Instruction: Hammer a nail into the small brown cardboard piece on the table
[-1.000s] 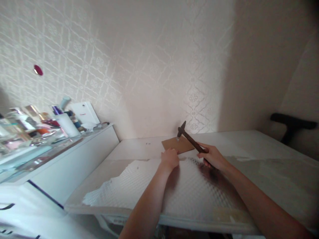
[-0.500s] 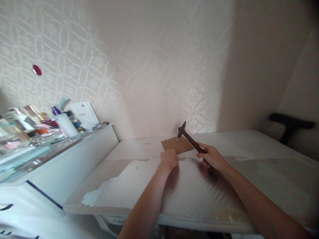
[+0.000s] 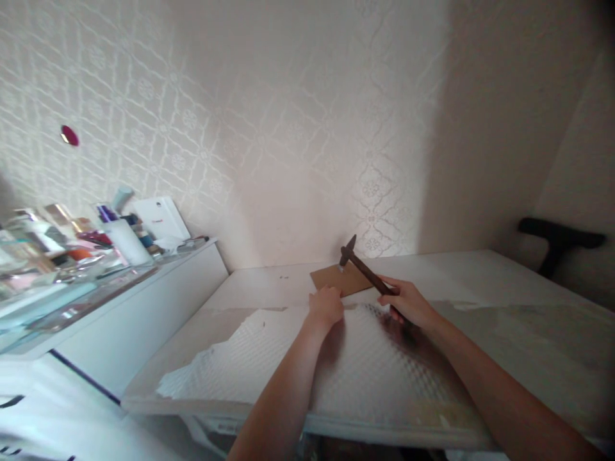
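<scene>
A thin brown board [image 3: 358, 280] lies on the white tabletop, near the wall. At its near left edge my left hand [image 3: 327, 304] is closed, fingers curled against the board. My right hand [image 3: 406, 301] is wrapped round the dark handle of a hammer [image 3: 368, 271]. The hammer's head is just above the board, its face pointing down and its narrow end up. Right under the face a small pale, shiny bit [image 3: 341, 269] shows on the board, too small to name.
A torn sheet of textured white wrap [image 3: 269, 358] covers the table's near part. On the left, a white cabinet [image 3: 144, 314] holds several bottles, a white bottle [image 3: 125, 242] among them, and a white box [image 3: 162, 218]. A black armrest-like shape [image 3: 560, 240] stands at the right.
The hammer's head has dipped slightly down and left, closer to the shiny bit on the board. My left hand and the board have stayed in place.
</scene>
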Tool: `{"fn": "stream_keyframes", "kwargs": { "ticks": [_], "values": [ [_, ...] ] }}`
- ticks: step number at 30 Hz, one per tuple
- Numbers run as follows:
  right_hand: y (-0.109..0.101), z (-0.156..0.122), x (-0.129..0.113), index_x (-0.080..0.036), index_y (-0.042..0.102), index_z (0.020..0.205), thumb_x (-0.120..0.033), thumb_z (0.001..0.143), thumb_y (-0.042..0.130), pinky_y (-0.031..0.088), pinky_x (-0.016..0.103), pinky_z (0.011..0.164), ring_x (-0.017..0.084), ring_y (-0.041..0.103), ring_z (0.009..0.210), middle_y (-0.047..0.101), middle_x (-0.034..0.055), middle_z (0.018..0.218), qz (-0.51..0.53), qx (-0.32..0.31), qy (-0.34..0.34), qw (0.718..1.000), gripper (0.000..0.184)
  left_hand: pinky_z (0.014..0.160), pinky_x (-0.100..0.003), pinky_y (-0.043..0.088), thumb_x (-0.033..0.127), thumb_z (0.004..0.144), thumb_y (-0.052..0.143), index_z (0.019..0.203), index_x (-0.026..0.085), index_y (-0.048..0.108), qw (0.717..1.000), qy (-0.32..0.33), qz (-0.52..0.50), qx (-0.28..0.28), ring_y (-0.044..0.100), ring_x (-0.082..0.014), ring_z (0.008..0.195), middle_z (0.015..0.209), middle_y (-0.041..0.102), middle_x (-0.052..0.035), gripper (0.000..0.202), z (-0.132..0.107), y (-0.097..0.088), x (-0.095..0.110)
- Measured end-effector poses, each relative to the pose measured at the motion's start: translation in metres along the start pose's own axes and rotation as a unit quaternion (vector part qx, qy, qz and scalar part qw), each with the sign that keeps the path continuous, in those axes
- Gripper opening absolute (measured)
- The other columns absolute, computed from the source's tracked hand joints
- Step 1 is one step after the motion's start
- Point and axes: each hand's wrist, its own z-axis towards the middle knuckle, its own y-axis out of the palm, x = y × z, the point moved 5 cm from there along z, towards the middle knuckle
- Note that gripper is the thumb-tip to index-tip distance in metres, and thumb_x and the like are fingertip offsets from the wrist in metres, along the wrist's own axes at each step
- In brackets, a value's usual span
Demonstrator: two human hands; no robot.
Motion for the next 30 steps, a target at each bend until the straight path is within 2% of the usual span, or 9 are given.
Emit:
{"fn": "stream_keyframes", "kwargs": {
  "ticks": [3, 10, 15, 19, 21, 24, 26, 28, 30],
  "values": [
    [-0.002, 0.0, -0.001, -0.015, 0.038, 0.131, -0.014, 0.062, 0.05, 0.029, 0.016, 0.028, 0.007, 0.041, 0.028, 0.048, -0.007, 0.046, -0.014, 0.022, -0.006, 1.0, 0.069, 0.08, -0.037, 0.044, 0.017, 0.082, 0.039, 0.107, 0.021, 0.057, 1.0, 0.001, 0.0, 0.003, 0.055, -0.0235, 0.099, 0.105, 0.06, -0.0098, 0.031, 0.0, 0.0, 0.0],
    [0.0, -0.001, -0.003, -0.015, 0.037, 0.131, -0.016, 0.063, 0.051, 0.029, 0.016, 0.028, 0.008, 0.042, 0.029, 0.051, -0.0056, 0.047, -0.003, -0.008, 0.008, 1.0, 0.07, 0.088, -0.049, 0.037, 0.017, 0.08, 0.04, 0.109, 0.024, 0.056, 1.0, -0.016, 0.0, 0.008, 0.053, -0.0255, 0.101, 0.108, 0.059, -0.0082, 0.033, -0.003, -0.003, 0.0],
    [-0.008, 0.0, -0.005, -0.014, 0.039, 0.131, -0.017, 0.065, 0.05, 0.03, 0.017, 0.031, 0.009, 0.042, 0.028, 0.044, -0.0076, 0.038, -0.046, 0.059, -0.019, 0.997, 0.067, 0.082, -0.037, 0.043, 0.02, 0.082, 0.04, 0.103, 0.021, 0.06, 1.0, 0.001, -0.002, 0.021, 0.057, -0.0236, 0.095, 0.099, 0.063, -0.009, 0.029, -0.004, -0.006, 0.004],
    [-0.015, -0.001, -0.004, -0.018, 0.045, 0.127, -0.016, 0.067, 0.05, 0.034, 0.018, 0.037, 0.01, 0.045, 0.031, 0.046, -0.0074, 0.038, -0.103, 0.098, -0.017, 0.99, 0.06, 0.078, -0.027, 0.044, 0.023, 0.085, 0.034, 0.099, 0.026, 0.062, 0.99, 0.1, -0.08, 0.052, 0.059, -0.0171, 0.089, 0.095, 0.065, -0.0012, 0.032, -0.002, -0.007, 0.023],
    [-0.019, -0.002, -0.005, -0.021, 0.048, 0.125, -0.016, 0.067, 0.05, 0.037, 0.019, 0.041, 0.01, 0.048, 0.035, 0.049, -0.0064, 0.041, -0.142, 0.119, -0.009, 0.983, 0.058, 0.081, -0.025, 0.042, 0.024, 0.087, 0.031, 0.103, 0.028, 0.06, 0.984, 0.114, -0.11, 0.077, 0.057, -0.0151, 0.091, 0.098, 0.064, 0.0014, 0.034, -0.001, -0.006, 0.027],
    [-0.023, -0.003, -0.007, -0.024, 0.052, 0.121, -0.017, 0.066, 0.052, 0.038, 0.02, 0.047, 0.011, 0.052, 0.042, 0.056, -0.0035, 0.051, -0.212, 0.152, -0.007, 0.965, 0.055, 0.091, -0.029, 0.036, 0.03, 0.089, 0.03, 0.111, 0.024, 0.056, 0.987, 0.06, -0.093, 0.118, 0.05, -0.0173, 0.105, 0.113, 0.057, -0.0029, 0.035, 0.005, -0.002, 0.018],
    [-0.025, -0.003, -0.009, -0.024, 0.054, 0.119, -0.017, 0.066, 0.053, 0.037, 0.02, 0.049, 0.012, 0.054, 0.048, 0.059, -0.0013, 0.059, -0.245, 0.168, -0.01, 0.955, 0.054, 0.096, -0.036, 0.03, 0.04, 0.089, 0.028, 0.121, 0.022, 0.047, 0.989, 0.005, -0.074, 0.125, 0.038, -0.0219, 0.118, 0.129, 0.043, -0.0074, 0.042, 0.009, 0.003, 0.006],
    [-0.025, -0.003, -0.008, -0.023, 0.053, 0.12, -0.016, 0.065, 0.054, 0.037, 0.02, 0.049, 0.012, 0.054, 0.049, 0.06, -0.0003, 0.063, -0.243, 0.165, -0.014, 0.956, 0.055, 0.097, -0.045, 0.027, 0.051, 0.088, 0.023, 0.131, 0.024, 0.034, 0.993, -0.041, -0.063, 0.096, 0.026, -0.0262, 0.125, 0.139, 0.028, -0.0095, 0.052, 0.013, 0.012, -0.005],
    [-0.022, -0.002, -0.007, -0.022, 0.05, 0.123, -0.016, 0.067, 0.052, 0.037, 0.019, 0.046, 0.01, 0.051, 0.044, 0.059, -0.0013, 0.061, -0.209, 0.142, -0.013, 0.968, 0.056, 0.096, -0.051, 0.023, 0.056, 0.086, 0.017, 0.133, 0.027, 0.028, 0.996, -0.05, -0.052, 0.053, 0.02, -0.028, 0.128, 0.141, 0.023, -0.0096, 0.056, 0.016, 0.02, -0.009]
  ]
}}
